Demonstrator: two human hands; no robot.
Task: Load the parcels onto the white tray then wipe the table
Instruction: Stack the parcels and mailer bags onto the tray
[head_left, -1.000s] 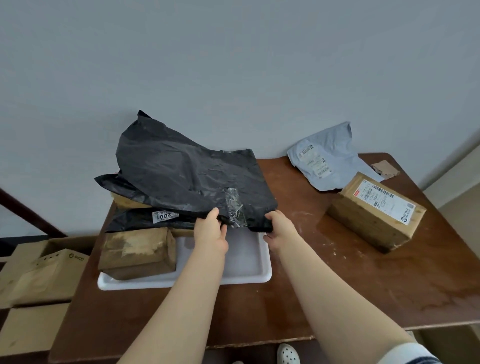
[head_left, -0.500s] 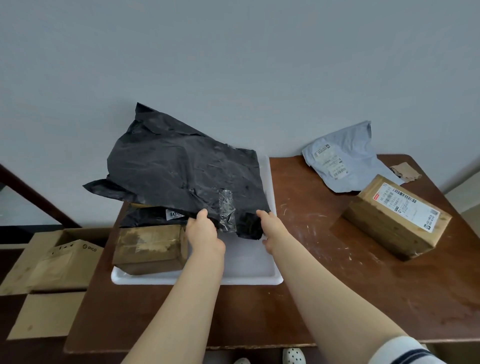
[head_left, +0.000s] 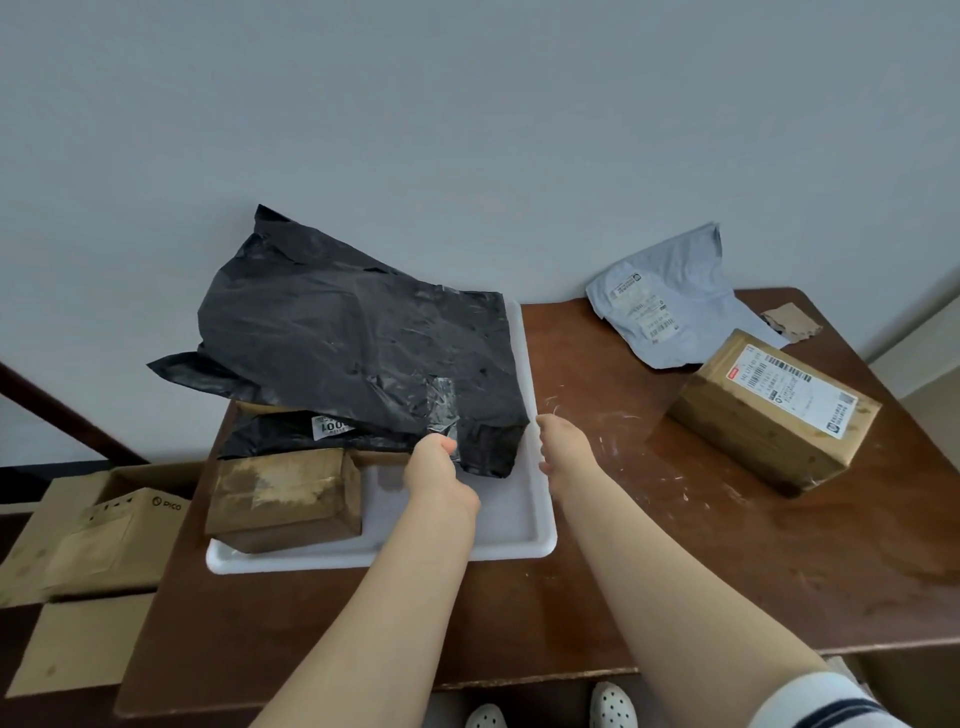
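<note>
Left hand (head_left: 441, 467) pinches the near edge of the large crumpled black plastic mailer bag (head_left: 353, 353) beside a clear tape patch. Right hand (head_left: 563, 447) sits just off that bag's near corner, over the right rim of the white rectangular plastic tray (head_left: 540, 509), fingers curled under; whether it grips the rim I cannot tell. That bag drapes over the tray's far half, atop a smaller black bag with a white label (head_left: 280, 436). 1 worn brown cardboard box (head_left: 283, 499) fills the tray's near left corner. On the brown wooden table (head_left: 675, 571), well right of the tray, lie a grey plastic mailer (head_left: 675, 312) and a labelled brown cardboard box (head_left: 769, 410).
</note>
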